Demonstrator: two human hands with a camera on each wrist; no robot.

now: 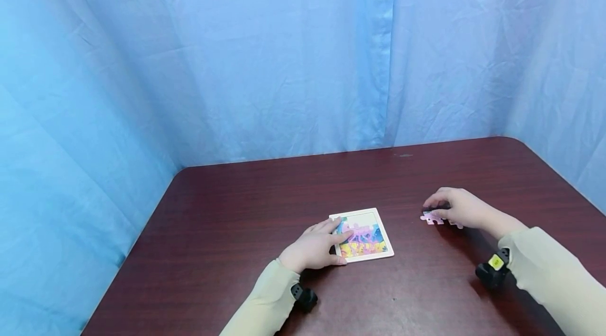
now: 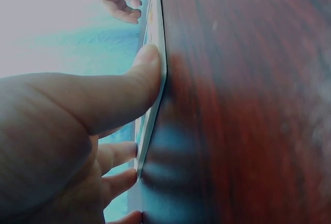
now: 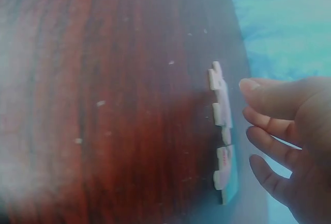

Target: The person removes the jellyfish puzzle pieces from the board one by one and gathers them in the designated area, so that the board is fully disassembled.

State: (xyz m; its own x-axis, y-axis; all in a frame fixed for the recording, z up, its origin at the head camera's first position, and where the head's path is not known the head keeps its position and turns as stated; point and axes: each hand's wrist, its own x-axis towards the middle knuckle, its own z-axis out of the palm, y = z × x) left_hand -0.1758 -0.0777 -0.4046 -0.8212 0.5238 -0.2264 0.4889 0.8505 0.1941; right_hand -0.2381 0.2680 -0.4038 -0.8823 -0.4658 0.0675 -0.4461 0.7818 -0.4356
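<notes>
A blue curtain (image 1: 71, 94) hangs at the far left and runs behind a dark reddish-brown table (image 1: 227, 220). Left of the table's middle comes a pale sleeve (image 1: 265, 296) with a small black camera (image 1: 306, 299) at the wrist. The left hand (image 1: 314, 246) rests flat-fingered on the left side of a puzzle tray (image 1: 385, 232), its thumb at the near edge. The tray lies on the table, its colourful picture filled in below, its upper strip bare and white. Further right, two pinkish puzzle pieces (image 1: 430, 218) lie side by side on the table. The right hand (image 1: 459, 207) hovers just beside them, fingers loosely bent, gripping nothing.
</notes>
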